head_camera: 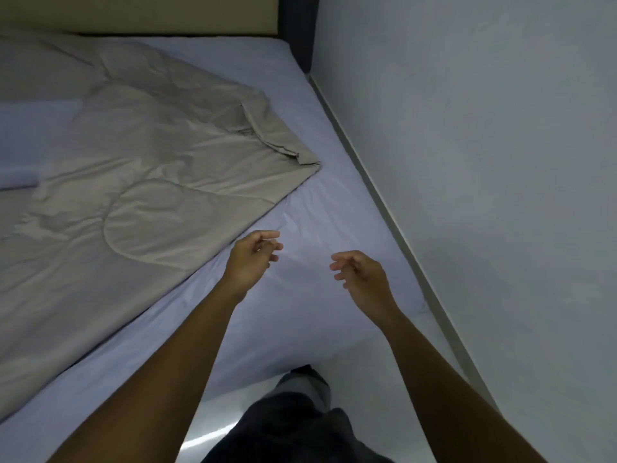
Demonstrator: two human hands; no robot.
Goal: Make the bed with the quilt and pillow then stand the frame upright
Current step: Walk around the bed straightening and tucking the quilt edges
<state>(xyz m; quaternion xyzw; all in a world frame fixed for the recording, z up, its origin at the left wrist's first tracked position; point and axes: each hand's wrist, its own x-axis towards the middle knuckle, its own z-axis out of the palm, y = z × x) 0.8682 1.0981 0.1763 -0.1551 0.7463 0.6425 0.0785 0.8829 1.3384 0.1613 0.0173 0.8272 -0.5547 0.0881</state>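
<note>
- I see the quilt [133, 195], taupe and stitched in soft padded channels, lying rumpled and askew over the left part of the bed [300, 312]; one corner is folded back on itself near the wall side, and bare lavender sheet shows to its right and along the near edge
- I judge it light for its bulk, limp and quite slippery over the sheet; it should drag easily but will bunch rather than slide flat, so I would take it by that folded corner and by the near hem, one hand at each, and pull it taut
- my left hand [252, 259] hovers just off the quilt's near edge, fingers loosely curled, holding nothing; my right hand [362, 274] hangs over bare sheet, also half-curled and empty; the two are apart, palms roughly facing
- at the left edge something pale lavender pokes from under the quilt; I cannot tell whether it is the pillow; no frame is in view
- no brand, label or writing that I can read anywhere
</note>
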